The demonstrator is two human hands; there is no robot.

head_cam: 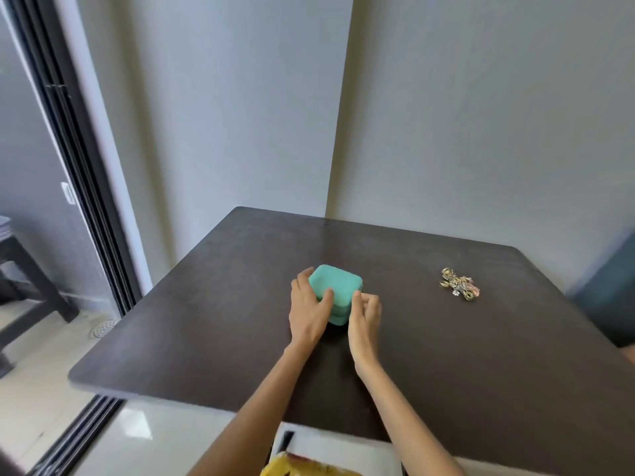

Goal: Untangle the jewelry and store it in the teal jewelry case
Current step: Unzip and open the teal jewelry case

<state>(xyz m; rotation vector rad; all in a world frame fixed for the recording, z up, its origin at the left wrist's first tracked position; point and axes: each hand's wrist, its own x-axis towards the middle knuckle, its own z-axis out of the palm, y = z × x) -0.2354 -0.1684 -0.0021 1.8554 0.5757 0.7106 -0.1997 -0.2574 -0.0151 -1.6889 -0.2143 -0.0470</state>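
The teal jewelry case (338, 286), small, square and closed, sits near the middle of the dark table. My left hand (307, 309) grips its left side, with the thumb lying on the lid. My right hand (366, 316) pinches at the case's right front corner, fingers curled; what it pinches is too small to make out. A tangled clump of gold and pale jewelry (459, 284) lies on the table to the right, well apart from both hands.
The dark brown table (206, 321) stands against a grey wall corner. A sliding glass door and a dark stool (24, 269) are at the left. Something yellow (299, 467) shows at the bottom edge near my body.
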